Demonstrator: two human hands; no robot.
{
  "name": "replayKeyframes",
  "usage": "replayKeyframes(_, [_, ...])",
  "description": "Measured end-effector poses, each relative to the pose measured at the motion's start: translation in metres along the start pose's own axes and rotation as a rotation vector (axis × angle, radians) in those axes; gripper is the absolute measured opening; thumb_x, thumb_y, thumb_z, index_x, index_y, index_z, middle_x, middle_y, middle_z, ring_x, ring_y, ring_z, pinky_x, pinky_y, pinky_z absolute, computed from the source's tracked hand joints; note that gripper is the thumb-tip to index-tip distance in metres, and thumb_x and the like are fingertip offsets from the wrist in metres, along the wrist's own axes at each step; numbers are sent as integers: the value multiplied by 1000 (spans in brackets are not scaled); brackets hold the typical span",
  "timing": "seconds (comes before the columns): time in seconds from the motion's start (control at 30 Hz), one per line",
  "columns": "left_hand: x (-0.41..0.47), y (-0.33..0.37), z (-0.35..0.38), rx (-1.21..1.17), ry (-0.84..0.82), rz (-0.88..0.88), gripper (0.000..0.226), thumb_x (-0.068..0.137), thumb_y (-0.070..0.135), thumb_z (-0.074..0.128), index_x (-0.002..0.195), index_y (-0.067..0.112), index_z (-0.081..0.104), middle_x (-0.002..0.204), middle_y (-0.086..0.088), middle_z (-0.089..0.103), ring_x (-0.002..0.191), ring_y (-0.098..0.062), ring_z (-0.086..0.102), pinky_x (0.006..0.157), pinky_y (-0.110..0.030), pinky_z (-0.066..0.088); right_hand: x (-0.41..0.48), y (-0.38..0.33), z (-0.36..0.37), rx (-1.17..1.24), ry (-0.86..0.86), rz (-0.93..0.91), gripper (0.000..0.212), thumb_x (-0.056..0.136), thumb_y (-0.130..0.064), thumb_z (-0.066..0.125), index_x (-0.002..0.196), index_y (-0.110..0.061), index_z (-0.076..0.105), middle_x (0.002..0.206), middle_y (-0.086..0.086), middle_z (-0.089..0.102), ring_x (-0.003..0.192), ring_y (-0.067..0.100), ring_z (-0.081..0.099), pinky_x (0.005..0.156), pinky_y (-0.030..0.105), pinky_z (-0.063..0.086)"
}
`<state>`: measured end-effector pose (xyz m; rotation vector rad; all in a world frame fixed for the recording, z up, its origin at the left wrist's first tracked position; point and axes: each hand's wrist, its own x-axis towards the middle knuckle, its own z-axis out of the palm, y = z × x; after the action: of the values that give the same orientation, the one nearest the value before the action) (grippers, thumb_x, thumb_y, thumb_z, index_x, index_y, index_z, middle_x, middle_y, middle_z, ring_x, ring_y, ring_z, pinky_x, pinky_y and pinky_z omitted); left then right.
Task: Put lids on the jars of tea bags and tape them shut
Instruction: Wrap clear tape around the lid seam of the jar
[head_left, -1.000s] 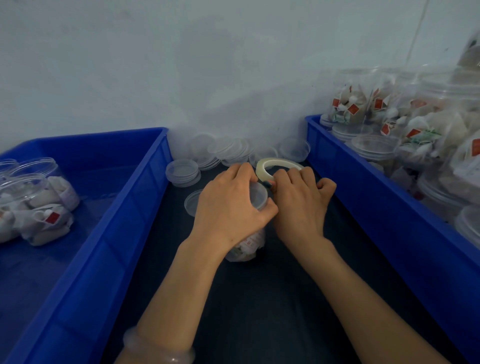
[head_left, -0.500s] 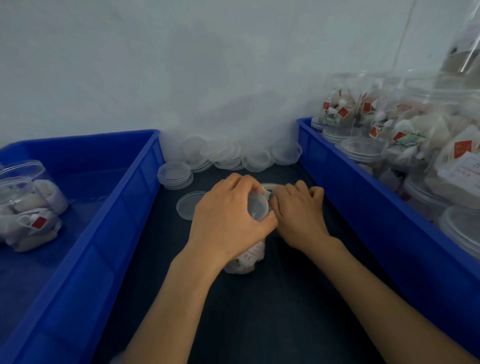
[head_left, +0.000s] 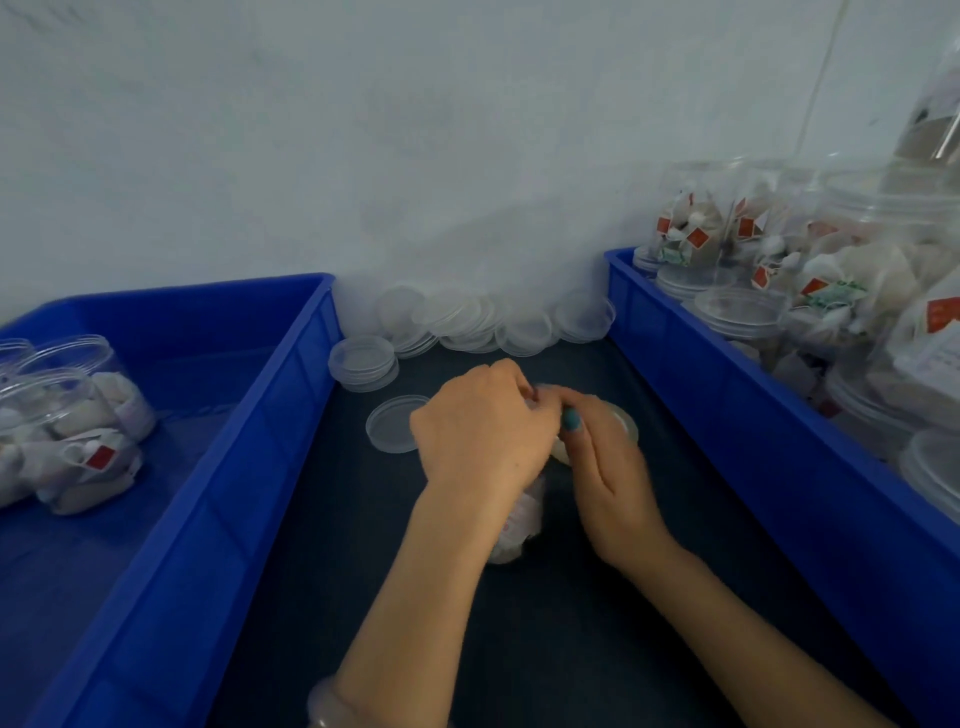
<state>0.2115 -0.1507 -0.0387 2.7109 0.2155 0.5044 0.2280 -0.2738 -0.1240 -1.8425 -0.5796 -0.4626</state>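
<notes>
Asker: Hands — where do they sit?

Watcher: Both meet at the middle of the dark tabletop (head_left: 545, 649), between two bins. The left hand (head_left: 478, 436) is clamped over the top of a clear plastic jar of white tea bags (head_left: 519, 519), fingers curled down round its rim. Only the jar's lower part shows below the palm.

Asker: And the right?

Watcher: The right hand (head_left: 613, 478) lies at three o'clock of the jar. Its thumb, teal-nailed, is pressed to the jar's top beside the left fingertips. A pale roll of tape (head_left: 627, 418) peeks out at the hand's far edge. It is blurred there, so I cannot tell whether the fingers curl round the roll or merely lie over it.

Asker: Is the jar lidded?

Watcher: Its top is hidden under the left fingers — cannot say.

Asker: Around them?

Watcher: A single round clear plastic lid (head_left: 389, 423) lies flat at nine o'clock, just beside the left hand. A low stack of clear lids (head_left: 363, 361) stands at ten o'clock, and a row of lids (head_left: 467, 322) leans on the white wall (head_left: 363, 156) at twelve. The left blue plastic bin (head_left: 249, 467), at nine o'clock, holds a few jars of tea bags (head_left: 67, 431). The right blue plastic bin (head_left: 727, 374), at three o'clock, is crowded with stacked jars (head_left: 831, 291).
</notes>
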Motion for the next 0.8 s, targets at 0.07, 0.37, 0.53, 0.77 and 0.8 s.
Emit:
replayKeyframes(0.07, [-2,-7,2,-100,69,-7,20,100,46,44,99,33,59,86,13,61,84,-10,60,69,-34,40,-10,-14,14,206,-78,30,56,102,-55,34,151,-27,38,145,-18,51,135,4,48,107,22,42])
replayKeyframes(0.37, [-38,-56,36,-1355,-56,-219,46,101,55,39,108,26,75,109,0,76,103,-15,71,80,-26,57,-18,-18,28,317,-221,116,104,76,-34,84,153,-33,14,139,-29,46,136,0,45,108,13,37])
replayKeyframes(0.53, [-33,-64,41,-1322,-125,-288,43,105,47,34,102,41,77,108,4,77,103,-12,72,86,-34,53,-6,-14,23,272,-253,145,107,74,-37,87,153,-38,16,137,-31,51,131,-6,48,103,10,40])
replayKeyframes(0.77, [-33,-62,40,-1186,-205,-35,49,96,63,45,143,48,44,134,18,62,118,-7,64,93,-27,55,69,-73,2,194,81,1,108,63,-69,76,150,-46,17,134,-22,51,123,9,57,101,45,54])
replayKeyframes(0.8, [-34,-61,41,-1172,-223,-30,46,96,52,48,141,41,48,132,17,64,114,-6,66,90,-24,55,94,-81,-4,169,184,-51,108,62,-72,75,150,-43,19,132,-16,52,120,7,58,97,41,55])
